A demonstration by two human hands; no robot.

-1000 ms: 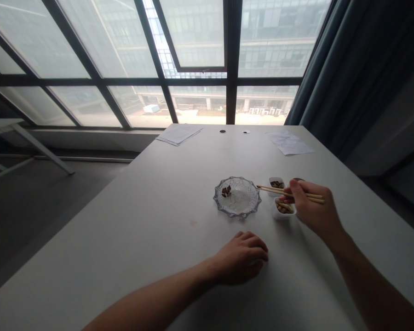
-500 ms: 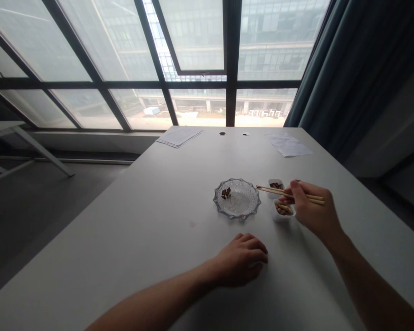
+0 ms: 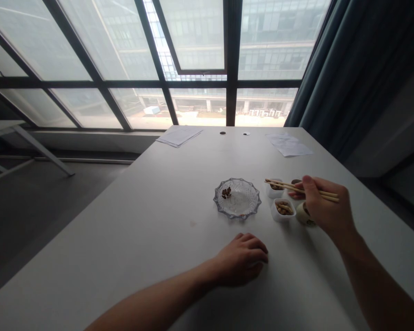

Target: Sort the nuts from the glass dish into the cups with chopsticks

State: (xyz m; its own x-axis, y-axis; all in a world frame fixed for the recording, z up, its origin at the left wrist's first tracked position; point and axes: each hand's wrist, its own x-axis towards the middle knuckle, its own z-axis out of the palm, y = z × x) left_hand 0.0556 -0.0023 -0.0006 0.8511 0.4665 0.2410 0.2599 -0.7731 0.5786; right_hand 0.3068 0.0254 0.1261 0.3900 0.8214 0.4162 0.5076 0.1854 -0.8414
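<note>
My right hand point(image 3: 326, 202) is closed round a pair of wooden chopsticks point(image 3: 290, 186), darker at their tips, which point left. Their tips are over the far rim of a small white tub point(image 3: 272, 193) with brown pieces inside. Nearer me, another white tub point(image 3: 274, 217) contains brown and tan pieces. Partly hidden by my right hand are two more small containers, a far one point(image 3: 296, 181) and a pale greenish one point(image 3: 301, 216). Left of the tubs stands a scalloped glass dish point(image 3: 241, 211) with several dark brown pieces point(image 3: 226, 193). My left hand point(image 3: 241, 259) rests on the table, fingers loosely bent, holding nothing visible.
The white table point(image 3: 152, 220) stretches toward the windows. Paper sheets point(image 3: 179, 136) lie at its far left and a crumpled sheet point(image 3: 289, 145) at its far right. Two round holes show near the far edge. A dark curtain point(image 3: 341, 92) hangs at the right.
My right hand has moved right with the chopsticks, and their tips have shifted from beside the glass dish to above the far white tub. The containers behind it show more. My left hand stays put.
</note>
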